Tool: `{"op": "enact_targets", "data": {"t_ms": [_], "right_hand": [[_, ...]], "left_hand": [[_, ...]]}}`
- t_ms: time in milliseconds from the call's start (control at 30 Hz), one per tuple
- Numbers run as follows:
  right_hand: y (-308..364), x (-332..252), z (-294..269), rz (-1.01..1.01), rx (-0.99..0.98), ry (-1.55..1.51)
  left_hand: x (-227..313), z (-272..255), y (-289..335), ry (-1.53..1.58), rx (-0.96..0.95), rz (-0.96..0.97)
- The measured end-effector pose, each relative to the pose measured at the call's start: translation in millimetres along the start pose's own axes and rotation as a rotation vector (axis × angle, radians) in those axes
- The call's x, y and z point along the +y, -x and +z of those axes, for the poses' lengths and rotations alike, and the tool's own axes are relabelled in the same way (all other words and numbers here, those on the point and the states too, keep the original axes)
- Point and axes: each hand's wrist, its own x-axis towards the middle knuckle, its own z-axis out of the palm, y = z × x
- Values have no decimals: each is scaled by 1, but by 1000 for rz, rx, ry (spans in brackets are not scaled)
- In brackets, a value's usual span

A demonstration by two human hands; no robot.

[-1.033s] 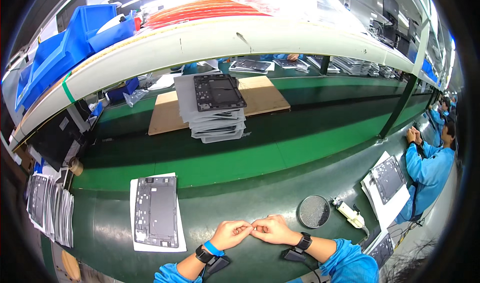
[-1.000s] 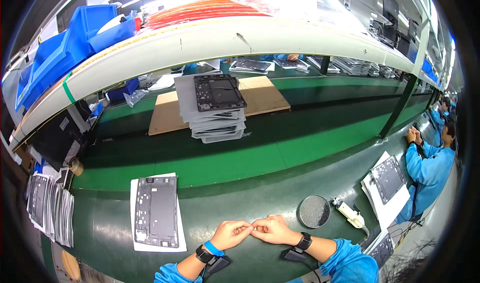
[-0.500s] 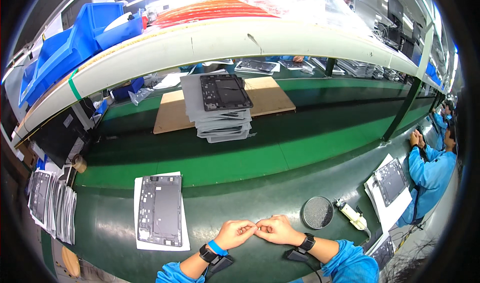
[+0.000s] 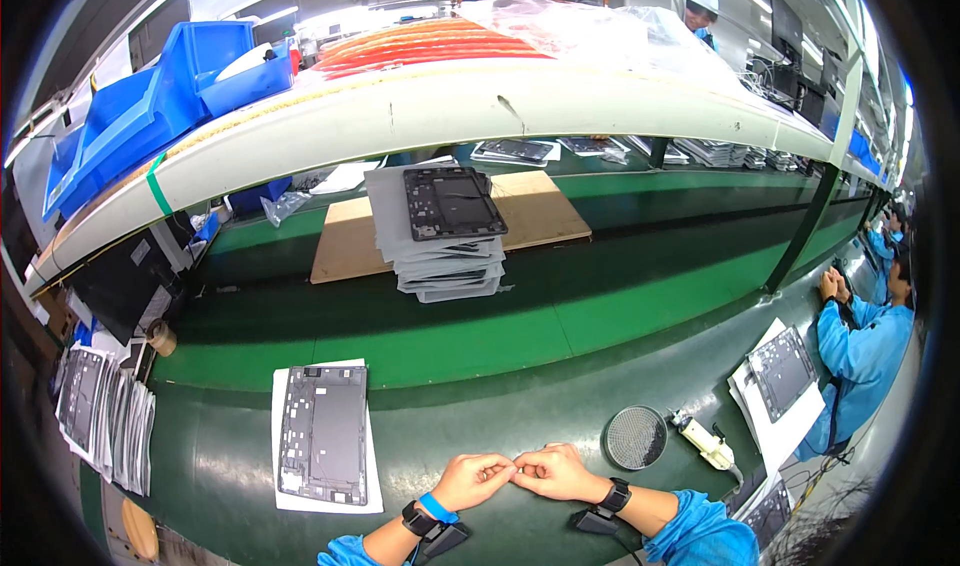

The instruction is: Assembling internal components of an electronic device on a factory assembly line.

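My left hand [image 4: 474,483] and my right hand [image 4: 553,472] meet fingertip to fingertip over the green bench, both pinched closed. Whatever sits between the fingers is too small to make out. Left of them a dark tablet frame [image 4: 325,434] lies on white paper [image 4: 374,486], untouched. To the right of my hands stands a round dish [image 4: 636,437] filled with a grey, finely patterned layer. Beside that dish lies a white handheld tool [image 4: 706,441] with a cord.
A stack of sheets with a tablet frame on top [image 4: 455,203] rests on a brown board [image 4: 540,206] beyond the bench. More frames lie at far left [image 4: 82,396] and right [image 4: 782,371]. Overhead runs a shelf [image 4: 480,101] with blue bins [image 4: 150,116]. A co-worker [image 4: 865,341] sits at right.
The bench and shelf appear slightly lower in the picture, as the view tilted up a little. My hands stay pinched together in nearly the same place.
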Motion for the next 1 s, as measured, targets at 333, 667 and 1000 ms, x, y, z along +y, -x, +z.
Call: {"op": "enact_targets", "data": {"t_ms": [333, 667, 1000], "right_hand": [[-1, -3, -4, 58, -29, -10], [1, 2, -3, 44, -37, 4], [-1, 4, -1, 39, -33, -16]], "left_hand": [[5, 0, 0, 11, 14, 8], [5, 0, -1, 2, -7, -15], [6, -1, 0, -11, -8, -6]]}}
